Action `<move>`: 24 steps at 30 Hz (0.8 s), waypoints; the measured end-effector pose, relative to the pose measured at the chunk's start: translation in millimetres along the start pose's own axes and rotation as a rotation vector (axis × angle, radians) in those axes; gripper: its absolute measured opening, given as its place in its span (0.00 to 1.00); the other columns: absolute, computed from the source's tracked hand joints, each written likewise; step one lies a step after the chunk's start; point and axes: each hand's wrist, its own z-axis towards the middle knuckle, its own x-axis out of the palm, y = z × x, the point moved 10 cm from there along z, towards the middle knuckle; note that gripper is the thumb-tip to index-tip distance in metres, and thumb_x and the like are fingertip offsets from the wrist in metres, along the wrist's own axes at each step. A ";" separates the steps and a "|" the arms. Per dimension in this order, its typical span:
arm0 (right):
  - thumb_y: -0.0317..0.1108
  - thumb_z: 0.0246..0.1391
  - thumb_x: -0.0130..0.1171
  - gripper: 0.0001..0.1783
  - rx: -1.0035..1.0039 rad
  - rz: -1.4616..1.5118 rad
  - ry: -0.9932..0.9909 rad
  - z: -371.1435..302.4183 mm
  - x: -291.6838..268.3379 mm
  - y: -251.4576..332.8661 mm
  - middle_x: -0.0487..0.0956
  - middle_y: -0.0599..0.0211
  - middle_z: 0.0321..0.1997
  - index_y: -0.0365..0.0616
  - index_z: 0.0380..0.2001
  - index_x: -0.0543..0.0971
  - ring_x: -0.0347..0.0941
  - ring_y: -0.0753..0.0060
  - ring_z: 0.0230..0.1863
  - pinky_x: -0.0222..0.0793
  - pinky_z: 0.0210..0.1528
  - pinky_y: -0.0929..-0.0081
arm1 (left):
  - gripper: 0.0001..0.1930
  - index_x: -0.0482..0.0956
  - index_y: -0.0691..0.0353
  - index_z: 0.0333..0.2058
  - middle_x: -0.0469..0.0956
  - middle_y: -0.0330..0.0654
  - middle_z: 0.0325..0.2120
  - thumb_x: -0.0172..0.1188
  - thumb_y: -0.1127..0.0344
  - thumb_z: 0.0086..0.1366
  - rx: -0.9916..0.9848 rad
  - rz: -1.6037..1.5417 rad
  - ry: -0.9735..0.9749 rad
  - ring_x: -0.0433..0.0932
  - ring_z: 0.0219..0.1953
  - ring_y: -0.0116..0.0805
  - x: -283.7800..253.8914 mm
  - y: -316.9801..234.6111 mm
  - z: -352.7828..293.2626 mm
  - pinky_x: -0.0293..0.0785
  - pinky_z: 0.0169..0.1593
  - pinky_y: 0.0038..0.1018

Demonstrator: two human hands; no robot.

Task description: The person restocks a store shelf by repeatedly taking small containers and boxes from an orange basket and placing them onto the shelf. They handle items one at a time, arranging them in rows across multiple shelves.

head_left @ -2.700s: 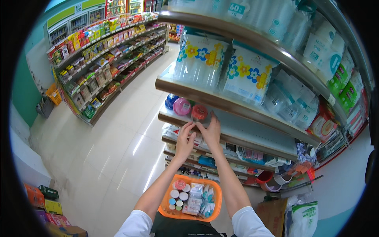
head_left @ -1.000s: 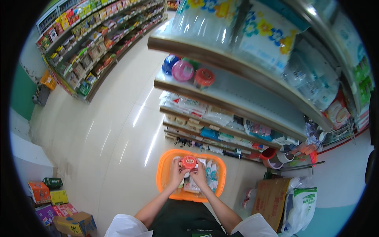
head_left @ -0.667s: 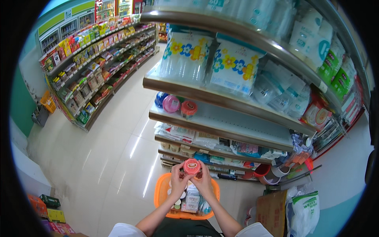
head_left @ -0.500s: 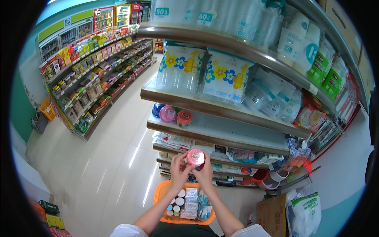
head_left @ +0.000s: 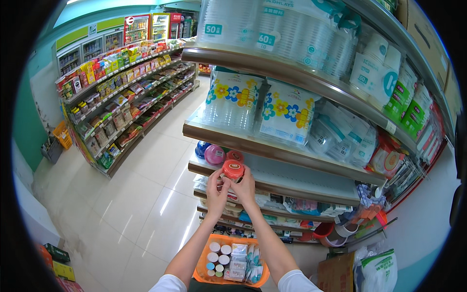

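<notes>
Between the fingertips of both hands sits a small round container with a red lid (head_left: 233, 168), its lid facing up. My left hand (head_left: 217, 191) grips its left side, and my right hand (head_left: 244, 187) closes on the right. They hold it at the left front of a mid-height shelf (head_left: 296, 176). Just behind it on that shelf stand a similar red-topped container (head_left: 235, 155), a pink round one (head_left: 214, 154) and a blue one (head_left: 202, 148). Below my forearms is an orange basket (head_left: 200, 266) with several white-lidded bottles, small boxes and flat packets inside.
Higher shelves hold packs of clear plastic cups (head_left: 233, 97) and jut out above the hands. Buckets (head_left: 335, 236) and a cardboard box (head_left: 335, 273) stand at the lower right. Across the tiled aisle (head_left: 146, 204) runs a snack rack (head_left: 121, 102).
Both hands have moved up and forward with the red-lidded container, from below the shelf's front edge to the containers on it. The whole view has shifted slightly.
</notes>
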 end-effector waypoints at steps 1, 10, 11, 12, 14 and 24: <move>0.51 0.39 0.77 0.47 0.024 0.000 0.010 2.6 1.8 -0.6 0.80 0.47 0.49 0.40 0.59 0.69 0.74 0.40 0.51 0.69 0.53 0.50 | 0.25 0.69 0.62 0.63 0.71 0.41 0.57 0.61 0.68 0.69 0.013 -0.006 0.001 0.76 0.44 0.25 0.7 4.0 2.4 0.75 0.47 0.24; 0.51 0.38 0.77 0.46 0.044 -0.049 -0.010 40.7 1.1 -22.2 0.80 0.46 0.48 0.38 0.57 0.69 0.73 0.35 0.49 0.69 0.51 0.47 | 0.27 0.67 0.63 0.64 0.74 0.46 0.56 0.60 0.68 0.68 -0.084 -0.073 0.100 0.77 0.40 0.29 32.3 29.2 23.3 0.77 0.44 0.26; 0.50 0.39 0.76 0.45 0.047 -0.063 -0.019 43.0 2.7 -22.9 0.80 0.46 0.48 0.38 0.56 0.69 0.73 0.35 0.49 0.69 0.51 0.47 | 0.27 0.67 0.63 0.64 0.74 0.46 0.56 0.60 0.68 0.68 -0.092 -0.071 0.102 0.78 0.39 0.29 32.9 33.8 25.7 0.77 0.43 0.26; 0.50 0.39 0.76 0.45 0.053 -0.079 -0.031 44.5 2.7 -24.8 0.80 0.47 0.47 0.38 0.56 0.69 0.72 0.35 0.49 0.68 0.51 0.46 | 0.27 0.67 0.63 0.64 0.74 0.47 0.56 0.60 0.68 0.68 -0.109 -0.069 0.114 0.78 0.39 0.29 34.8 38.1 27.4 0.77 0.42 0.26; 0.49 0.40 0.76 0.44 0.036 -0.121 -0.050 45.4 3.2 -25.5 0.79 0.47 0.48 0.39 0.57 0.70 0.72 0.35 0.48 0.68 0.51 0.46 | 0.27 0.67 0.64 0.64 0.73 0.48 0.57 0.59 0.67 0.68 -0.142 -0.065 0.136 0.78 0.37 0.30 37.4 46.4 28.4 0.77 0.41 0.26; 0.47 0.42 0.74 0.42 -0.032 -0.169 -0.087 44.0 14.7 -23.5 0.78 0.48 0.50 0.40 0.59 0.69 0.74 0.40 0.51 0.69 0.51 0.47 | 0.28 0.64 0.61 0.67 0.65 0.43 0.65 0.58 0.66 0.70 0.021 0.080 0.136 0.78 0.41 0.26 30.3 55.3 29.7 0.79 0.41 0.24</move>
